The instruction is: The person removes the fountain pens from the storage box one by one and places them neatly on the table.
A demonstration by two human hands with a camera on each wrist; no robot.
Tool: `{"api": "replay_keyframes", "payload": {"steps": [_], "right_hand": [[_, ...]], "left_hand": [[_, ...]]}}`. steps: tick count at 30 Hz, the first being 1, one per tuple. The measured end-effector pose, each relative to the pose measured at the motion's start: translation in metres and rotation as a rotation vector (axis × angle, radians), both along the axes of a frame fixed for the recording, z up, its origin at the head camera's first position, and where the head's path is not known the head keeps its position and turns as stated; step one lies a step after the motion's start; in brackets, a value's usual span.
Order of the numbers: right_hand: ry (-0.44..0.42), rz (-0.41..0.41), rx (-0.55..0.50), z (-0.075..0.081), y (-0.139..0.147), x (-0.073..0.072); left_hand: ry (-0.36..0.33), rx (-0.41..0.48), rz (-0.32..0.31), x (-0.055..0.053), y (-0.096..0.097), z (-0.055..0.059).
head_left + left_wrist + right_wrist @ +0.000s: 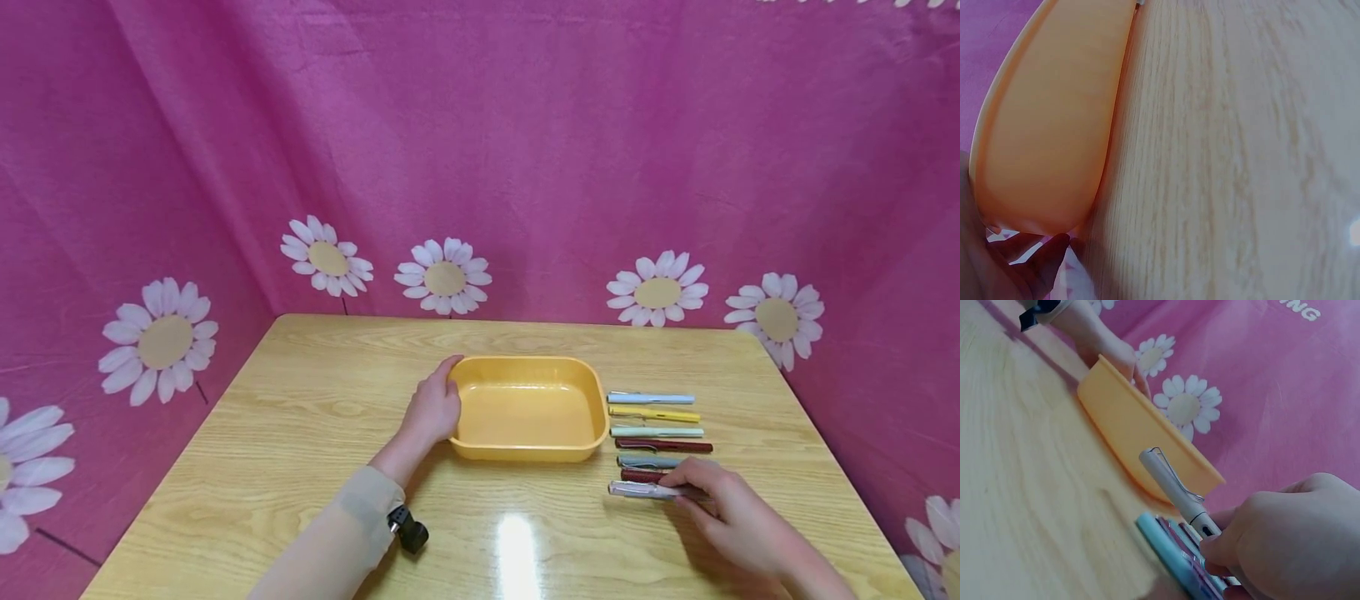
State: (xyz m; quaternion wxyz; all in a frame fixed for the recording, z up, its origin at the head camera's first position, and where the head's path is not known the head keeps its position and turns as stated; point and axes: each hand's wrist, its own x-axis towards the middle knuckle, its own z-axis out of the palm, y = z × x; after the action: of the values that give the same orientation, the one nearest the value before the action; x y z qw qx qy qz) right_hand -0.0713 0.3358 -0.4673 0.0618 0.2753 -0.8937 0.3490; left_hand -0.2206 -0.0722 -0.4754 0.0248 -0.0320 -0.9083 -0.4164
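Note:
My left hand [435, 408] grips the left end of a yellow plastic tray [525, 454]; in the left wrist view, fingertips [1054, 250] touch the tray's outer wall [1047, 125]. The tray stands upright on the table, with nothing seen inside. My right hand [731, 512] pinches a pale capped pen [637, 489] with a wire clip, its clip end pointing left. In the right wrist view, this pen [1166, 481] is raised above the other pens. Beside the tray lie light blue [652, 399], yellow [660, 414], mint [660, 432], dark red [667, 446] and grey-blue [645, 462] pens, plus another dark red pen [637, 476], partly hidden.
The wooden table [300, 467] carries everything. A pink curtain [480, 150] with printed daisies hangs behind it and along both sides. A small black device [408, 529] is fixed at my left wrist.

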Motion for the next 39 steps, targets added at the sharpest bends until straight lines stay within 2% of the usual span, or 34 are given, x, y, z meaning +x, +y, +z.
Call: {"api": "replay_keyframes", "payload": {"steps": [5,13,21,25,31,35,39], "right_hand": [[-0.094,0.012,-0.02,-0.009,0.012,0.007],[-0.047,0.019,0.045,-0.02,0.022,0.01],[-0.139,-0.021,0.121,-0.021,0.025,0.01],[-0.095,-0.042,0.152,-0.021,0.025,0.01],[-0.096,-0.061,0.165,-0.024,0.024,0.012],[0.014,-0.073,0.172,-0.026,0.024,0.013],[0.058,-0.107,0.181,-0.027,0.022,0.011]], "left_hand": [[0.011,0.006,-0.003,0.0,0.001,0.001],[0.027,-0.009,-0.001,0.002,0.0,0.001],[0.027,-0.011,-0.005,0.003,-0.001,0.0],[0.019,-0.007,-0.005,0.001,-0.001,0.0],[-0.006,-0.009,-0.018,0.001,-0.001,-0.001],[0.008,-0.017,-0.034,0.001,0.0,0.002],[0.0,-0.022,-0.035,0.001,-0.001,0.005]]}}
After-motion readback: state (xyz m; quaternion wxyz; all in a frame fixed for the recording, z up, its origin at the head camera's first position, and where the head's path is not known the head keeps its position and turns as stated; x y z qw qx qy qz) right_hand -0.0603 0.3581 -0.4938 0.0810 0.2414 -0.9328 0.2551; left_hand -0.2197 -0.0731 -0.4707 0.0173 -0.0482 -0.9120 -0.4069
